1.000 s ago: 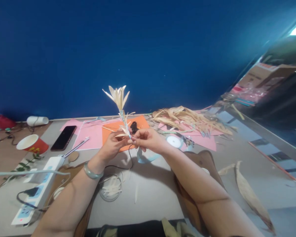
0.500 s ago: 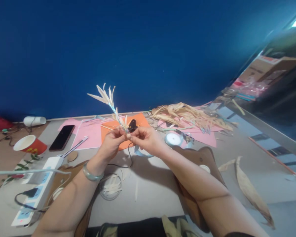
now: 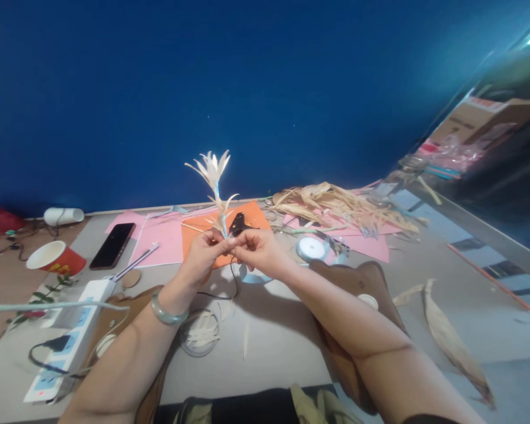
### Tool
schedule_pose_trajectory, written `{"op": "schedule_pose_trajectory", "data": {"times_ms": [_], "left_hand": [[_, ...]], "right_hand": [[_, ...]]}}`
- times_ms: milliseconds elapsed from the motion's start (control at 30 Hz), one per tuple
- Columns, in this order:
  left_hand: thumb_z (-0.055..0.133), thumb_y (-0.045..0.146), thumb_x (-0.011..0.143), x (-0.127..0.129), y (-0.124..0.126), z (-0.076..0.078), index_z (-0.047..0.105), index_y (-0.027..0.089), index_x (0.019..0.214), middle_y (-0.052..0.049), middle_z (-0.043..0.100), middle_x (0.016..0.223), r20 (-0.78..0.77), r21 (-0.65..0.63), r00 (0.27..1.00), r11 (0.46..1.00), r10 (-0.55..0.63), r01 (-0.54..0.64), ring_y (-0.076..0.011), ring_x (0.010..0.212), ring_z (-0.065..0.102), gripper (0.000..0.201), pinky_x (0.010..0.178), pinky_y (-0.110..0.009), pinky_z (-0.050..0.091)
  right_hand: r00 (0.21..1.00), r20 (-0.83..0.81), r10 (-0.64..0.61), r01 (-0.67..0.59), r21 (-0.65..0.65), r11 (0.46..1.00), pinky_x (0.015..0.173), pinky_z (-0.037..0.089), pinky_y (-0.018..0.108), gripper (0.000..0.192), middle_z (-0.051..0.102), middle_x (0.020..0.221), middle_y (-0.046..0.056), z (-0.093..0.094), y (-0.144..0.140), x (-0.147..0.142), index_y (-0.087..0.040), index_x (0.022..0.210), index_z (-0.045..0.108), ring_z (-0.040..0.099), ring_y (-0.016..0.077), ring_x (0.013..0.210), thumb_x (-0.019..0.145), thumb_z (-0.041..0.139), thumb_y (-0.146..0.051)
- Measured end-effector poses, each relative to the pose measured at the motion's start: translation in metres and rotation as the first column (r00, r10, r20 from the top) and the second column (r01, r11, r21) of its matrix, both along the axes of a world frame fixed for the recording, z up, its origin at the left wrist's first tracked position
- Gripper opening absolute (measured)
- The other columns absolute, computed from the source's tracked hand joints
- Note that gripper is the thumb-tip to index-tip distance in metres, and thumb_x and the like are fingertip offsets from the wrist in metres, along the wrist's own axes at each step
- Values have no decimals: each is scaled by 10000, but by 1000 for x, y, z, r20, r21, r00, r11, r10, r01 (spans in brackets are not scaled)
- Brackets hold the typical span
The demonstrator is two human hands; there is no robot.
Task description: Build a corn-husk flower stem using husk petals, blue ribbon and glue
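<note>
Hands are meeting over the grey table. The left hand is pinching the stem of the husk flower, holding it upright. The right hand is pinching pale blue ribbon against the stem. I think wrapping is going best with ribbon tight and turns close

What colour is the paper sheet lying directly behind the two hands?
Orange: the paper sheet lies between pink sheets, seen best in the head view.
</note>
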State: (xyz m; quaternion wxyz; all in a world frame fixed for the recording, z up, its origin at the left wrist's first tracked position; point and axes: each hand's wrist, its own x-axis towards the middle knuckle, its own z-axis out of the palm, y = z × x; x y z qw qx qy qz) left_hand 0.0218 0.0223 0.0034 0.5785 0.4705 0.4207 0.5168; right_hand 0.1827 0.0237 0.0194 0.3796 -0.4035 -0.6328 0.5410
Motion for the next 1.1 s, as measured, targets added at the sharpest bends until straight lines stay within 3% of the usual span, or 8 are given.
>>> {"op": "schedule_pose_trajectory", "data": {"times_ms": [200, 300, 433, 533, 667, 800, 867, 1100], "left_hand": [[847, 371, 661, 8, -3, -5, 495, 168, 645, 13, 646, 608, 109, -22, 993, 999, 50, -48, -150, 605, 649, 406, 698, -345, 555], [869, 291, 639, 4, -1, -3, 600, 154, 770, -8, 692, 767, 169, -29, 984, 998, -51, 56, -162, 709, 682, 328, 777, -379, 571], [878, 212, 626, -6, 1, 3, 683, 197, 1104, -45, 708, 938, 202, -119, 946, 952, -254, 281, -189, 842, 698, 517, 854, -393, 563], [812, 327, 737, -8, 1, 5, 730, 181, 1045, -59, 702, 889, 176, -144, 936, 933, -305, 331, -185, 834, 692, 350, 831, -359, 567], [709, 423, 835, -3, -1, -1, 754, 164, 880, -49, 669, 823, 120, -22, 950, 956, -288, 293, -168, 791, 673, 266, 748, -311, 576], [722, 437, 821, 2, -2, -7, 747, 216, 1108, -19, 630, 776, 105, 26, 973, 978, -208, 206, -137, 703, 640, 363, 664, -297, 589], [744, 426, 802, 2, -1, -7, 744, 223, 1133, -18, 624, 784, 100, 39, 978, 983, -183, 180, -131, 688, 633, 388, 644, -296, 597], [814, 414, 718, -1, -1, 1, 779, 146, 849, -59, 663, 915, 60, 51, 996, 996, -71, 68, -144, 698, 666, 301, 655, -319, 624]], "right_hand": [[999, 2, -34, 34, -52, 998, 372, 336, 162, 150, 569, 499, -49, 1, 2, -2, -163, 695, 563, 455, 51, 367, 750, 650, -272], [999, -43, -21, 17, -91, 996, 377, 330, 160, 150, 562, 488, -54, 5, 4, 2, -153, 720, 593, 441, 44, 371, 724, 681, -275], [983, -186, 13, -41, -147, 988, 353, 296, 162, 187, 555, 470, -58, 6, 10, 5, -154, 692, 595, 405, 35, 353, 688, 711, -301], [970, -242, 38, -81, -171, 982, 344, 271, 158, 208, 556, 475, -58, 3, 15, 7, -154, 656, 590, 379, 23, 348, 674, 732, -305], [957, -286, 55, -115, -197, 974, 347, 274, 155, 243, 567, 487, -55, -2, 20, 9, -154, 675, 596, 382, 26, 358, 680, 760, -334], [945, -316, 80, -148, -197, 969, 352, 284, 155, 265, 574, 493, -50, -6, 22, 9, -154, 672, 584, 414, 35, 371, 678, 773, -339], [946, -314, 80, -150, -207, 967, 347, 279, 156, 263, 580, 499, -48, -8, 22, 8, -154, 674, 583, 424, 37, 375, 667, 778, -331], [979, -193, 65, -94, -143, 985, 359, 297, 168, 299, 609, 531, -34, -4, 18, 8, -136, 697, 608, 429, 29, 363, 700, 788, -376]]}}
